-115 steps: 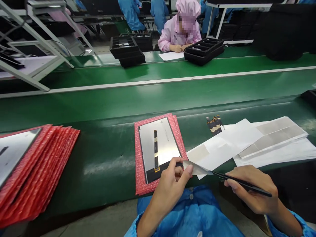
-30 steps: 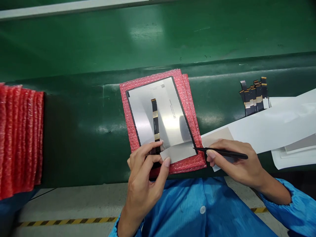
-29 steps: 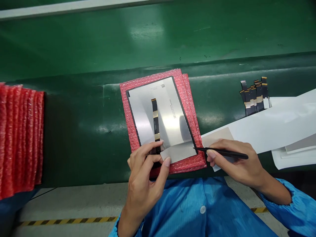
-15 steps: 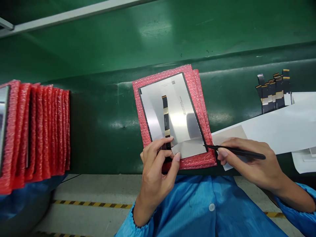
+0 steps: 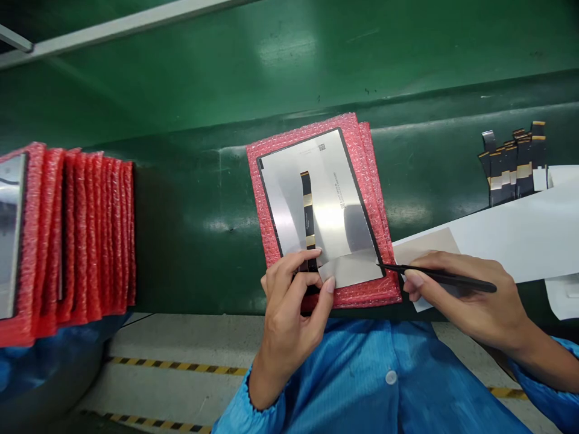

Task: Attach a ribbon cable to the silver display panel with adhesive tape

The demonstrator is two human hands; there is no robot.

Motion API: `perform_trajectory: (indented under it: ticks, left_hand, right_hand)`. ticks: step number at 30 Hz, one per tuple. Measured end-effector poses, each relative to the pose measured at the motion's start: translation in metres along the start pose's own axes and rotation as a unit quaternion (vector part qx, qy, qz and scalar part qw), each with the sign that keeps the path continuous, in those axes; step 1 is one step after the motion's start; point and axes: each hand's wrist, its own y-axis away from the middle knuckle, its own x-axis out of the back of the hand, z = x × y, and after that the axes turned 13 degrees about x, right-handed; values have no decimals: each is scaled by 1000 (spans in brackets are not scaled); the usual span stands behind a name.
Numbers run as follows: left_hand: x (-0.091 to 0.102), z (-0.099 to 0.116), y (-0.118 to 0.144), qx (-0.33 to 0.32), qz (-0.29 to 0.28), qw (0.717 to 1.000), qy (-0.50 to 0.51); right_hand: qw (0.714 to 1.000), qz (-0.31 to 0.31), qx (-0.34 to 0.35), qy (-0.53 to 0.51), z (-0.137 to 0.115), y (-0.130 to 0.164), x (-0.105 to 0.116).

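Observation:
A display panel (image 5: pixel 289 205) with a silvery back lies on pink bubble-wrap pouches (image 5: pixel 362 295). Down its back runs a black flat flex cable (image 5: pixel 308 211) with gold bands. My left hand (image 5: pixel 294 301) is closed at the panel's near edge, pinching the left end of a thin greyish film strip (image 5: pixel 353 268) between thumb and finger; a fingertip rests by the cable's lower end. In my right hand (image 5: pixel 470 295) are black tweezers (image 5: pixel 452 277), their tips at the strip's right end by the panel's edge. I cannot tell whether the tips grip the strip.
Red bubble-wrap pouches (image 5: pixel 85 235) stand in a row at the left, a panel (image 5: pixel 11 235) in front. Several flex cables (image 5: pixel 511 163) lie at the right beside white sheets (image 5: pixel 506 229). The green bench (image 5: pixel 194 241) ends just before my blue coat (image 5: pixel 362 367).
The whole view has shifted slightly, so the bench and items sit a little farther right and higher. Both hands keep nearly the same hold on the strip and tweezers.

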Motion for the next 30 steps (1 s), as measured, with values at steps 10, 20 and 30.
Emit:
perform_trajectory:
  ticks: [10,20,30]
  left_hand:
    - [-1,-1,0,-6,1,1000,-9]
    - [0,3,3,-19,9,999,-51]
    - [-6,4,11,-16,38,994,-97]
  right_hand:
    - [1000,0,-4,2,0,-1,0]
    - [1000,4,8,3,-1,-3,0]
    - [999,11,48,16,1,0,1]
